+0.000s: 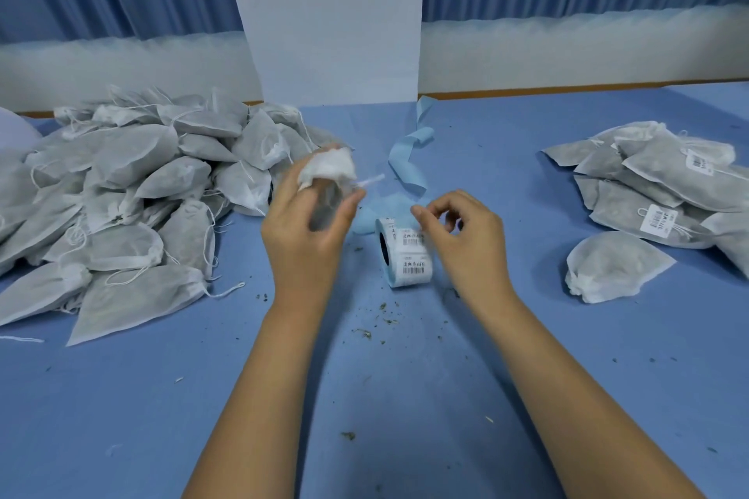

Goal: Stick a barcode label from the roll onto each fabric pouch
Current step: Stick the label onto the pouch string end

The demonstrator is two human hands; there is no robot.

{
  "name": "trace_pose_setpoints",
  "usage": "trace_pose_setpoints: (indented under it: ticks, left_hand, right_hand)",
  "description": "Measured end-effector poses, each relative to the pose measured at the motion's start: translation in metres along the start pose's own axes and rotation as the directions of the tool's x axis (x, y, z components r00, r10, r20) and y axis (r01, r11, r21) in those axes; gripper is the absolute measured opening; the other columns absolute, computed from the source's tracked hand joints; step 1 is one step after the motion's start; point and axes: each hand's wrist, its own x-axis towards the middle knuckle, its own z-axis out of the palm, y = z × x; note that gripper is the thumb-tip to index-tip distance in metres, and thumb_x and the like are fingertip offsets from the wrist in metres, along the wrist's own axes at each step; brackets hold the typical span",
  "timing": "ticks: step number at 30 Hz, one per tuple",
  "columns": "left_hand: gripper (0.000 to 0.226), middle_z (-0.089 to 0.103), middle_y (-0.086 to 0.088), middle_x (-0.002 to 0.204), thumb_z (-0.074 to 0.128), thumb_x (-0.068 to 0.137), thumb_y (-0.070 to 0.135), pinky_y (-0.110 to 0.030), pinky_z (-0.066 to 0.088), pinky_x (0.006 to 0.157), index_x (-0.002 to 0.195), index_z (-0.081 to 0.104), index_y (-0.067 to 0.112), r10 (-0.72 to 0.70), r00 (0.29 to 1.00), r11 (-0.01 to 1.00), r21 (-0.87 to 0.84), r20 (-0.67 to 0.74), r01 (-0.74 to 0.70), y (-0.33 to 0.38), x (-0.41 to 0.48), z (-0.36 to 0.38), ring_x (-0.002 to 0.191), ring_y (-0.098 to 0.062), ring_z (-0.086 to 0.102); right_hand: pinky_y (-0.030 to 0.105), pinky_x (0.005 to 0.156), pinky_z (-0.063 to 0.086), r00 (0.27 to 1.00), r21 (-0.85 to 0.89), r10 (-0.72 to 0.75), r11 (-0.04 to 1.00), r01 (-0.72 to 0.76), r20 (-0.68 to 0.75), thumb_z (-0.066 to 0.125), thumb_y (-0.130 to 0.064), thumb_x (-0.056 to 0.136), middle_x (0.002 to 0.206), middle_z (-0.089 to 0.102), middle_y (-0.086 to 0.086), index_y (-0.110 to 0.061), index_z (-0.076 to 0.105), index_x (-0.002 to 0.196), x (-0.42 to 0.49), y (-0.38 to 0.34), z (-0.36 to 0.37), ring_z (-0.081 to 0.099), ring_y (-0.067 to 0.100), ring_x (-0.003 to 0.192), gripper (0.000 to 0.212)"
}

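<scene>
Gripping pouch (329, 169), L hand (309, 220) aloft.

Even, cool, fairly bright light left only faint, soft shadows on the surface (405, 397) in front of the label roll (405, 255). Motion blur smeared the left hand (308, 215) and its gripped pouch (328, 168) left of the roll, the right hand (466, 239) less. Lines far behind the roll bowed.

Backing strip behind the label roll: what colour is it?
Light blue backing strip, clearest in the head view.
</scene>
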Motion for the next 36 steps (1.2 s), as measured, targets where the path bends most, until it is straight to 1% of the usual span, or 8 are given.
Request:
trace_pose_setpoints:
  ticks: [3, 8, 11, 14, 17, 23, 27, 36]
  left_hand:
    - [0.022, 0.056, -0.009, 0.121, 0.072, 0.087, 0.014, -0.019, 0.044, 0.094, 0.080, 0.062, -0.006, 0.287, 0.952, 0.958, -0.022, 0.104, -0.287, -0.002, -0.002, 0.003, 0.108, -0.021, 0.059]
    - [0.027, 0.061, -0.019, 0.123, 0.076, 0.085, 0.015, -0.036, 0.051, 0.093, 0.086, 0.065, -0.009, 0.352, 0.917, 0.934, -0.014, 0.188, -0.356, -0.006, -0.004, 0.008, 0.111, -0.028, 0.062]
    - [0.030, 0.060, -0.012, 0.121, 0.083, 0.077, 0.012, -0.025, 0.048, 0.095, 0.089, 0.066, -0.009, 0.295, 0.932, 0.954, -0.005, 0.213, -0.301, -0.002, -0.003, 0.007, 0.111, -0.019, 0.060]
    - [0.043, 0.058, -0.002, 0.109, 0.081, 0.073, 0.027, -0.009, 0.038, 0.093, 0.097, 0.067, -0.006, 0.025, 0.980, 0.999, -0.049, 0.198, -0.016, 0.003, 0.001, 0.001, 0.102, -0.003, 0.051]
    - [0.050, 0.058, 0.005, 0.103, 0.076, 0.074, 0.036, -0.011, 0.038, 0.091, 0.108, 0.069, 0.000, -0.163, 0.973, 0.979, -0.092, 0.166, 0.180, 0.000, 0.006, -0.006, 0.100, -0.005, 0.053]
    - [0.047, 0.057, -0.003, 0.109, 0.082, 0.071, 0.024, -0.007, 0.036, 0.092, 0.105, 0.067, -0.004, -0.048, 0.956, 0.998, -0.016, 0.291, 0.055, 0.003, 0.001, 0.001, 0.101, -0.001, 0.049]
    - [0.048, 0.056, -0.002, 0.113, 0.082, 0.072, 0.025, -0.008, 0.035, 0.095, 0.107, 0.065, -0.003, 0.001, 0.965, 0.999, -0.034, 0.262, 0.009, 0.001, 0.000, 0.002, 0.106, 0.000, 0.049]
    - [0.054, 0.052, -0.001, 0.116, 0.083, 0.072, 0.025, -0.009, 0.035, 0.098, 0.114, 0.063, -0.003, 0.012, 0.971, 1.000, -0.017, 0.239, -0.009, -0.002, 0.001, 0.001, 0.110, -0.001, 0.047]
  right_hand:
    - [0.017, 0.061, 0.036, 0.996, 0.277, -0.052, 0.961, 0.028, 0.077, 0.065, -0.021, 0.086, 0.063, 0.062, -0.002, -0.015, 0.065, 0.059, -0.005, -0.015, 0.000, 0.047, 0.013, 0.058, 0.028]
    - [0.026, 0.062, 0.038, 0.953, 0.515, 0.160, 0.812, -0.276, 0.258, 0.051, -0.046, 0.084, 0.056, 0.054, 0.004, -0.022, 0.072, 0.057, -0.003, -0.024, -0.004, 0.043, 0.020, 0.061, 0.042]
    - [0.026, 0.063, 0.037, 0.949, 0.480, 0.164, 0.832, -0.280, 0.270, 0.062, -0.035, 0.079, 0.063, 0.050, 0.011, -0.013, 0.069, 0.059, -0.003, -0.023, -0.004, 0.043, 0.016, 0.060, 0.030]
    - [0.022, 0.063, 0.039, 0.960, 0.486, 0.183, 0.833, -0.266, 0.211, 0.064, -0.021, 0.087, 0.063, 0.055, 0.005, -0.012, 0.067, 0.059, -0.001, -0.019, -0.006, 0.045, 0.008, 0.057, 0.030]
    - [0.015, 0.064, 0.041, 0.968, 0.502, 0.209, 0.827, -0.252, 0.142, 0.058, -0.015, 0.093, 0.062, 0.062, -0.007, -0.021, 0.068, 0.056, 0.005, -0.016, -0.015, 0.047, 0.005, 0.057, 0.039]
    - [0.012, 0.058, 0.043, 0.930, 0.479, 0.202, 0.812, -0.334, 0.306, 0.060, -0.051, 0.076, 0.071, 0.062, 0.010, -0.019, 0.072, 0.066, -0.002, -0.025, -0.009, 0.052, 0.009, 0.059, 0.036]
    - [0.019, 0.062, 0.045, 0.908, 0.405, 0.242, 0.834, -0.374, 0.341, 0.062, -0.034, 0.088, 0.072, 0.066, 0.007, -0.009, 0.068, 0.076, -0.003, -0.025, -0.009, 0.053, 0.013, 0.060, 0.028]
    - [0.017, 0.063, 0.047, 0.901, 0.605, 0.193, 0.684, -0.408, 0.389, 0.063, -0.002, 0.086, 0.068, 0.064, -0.001, -0.013, 0.064, 0.086, -0.001, -0.025, -0.015, 0.057, 0.010, 0.062, 0.011]
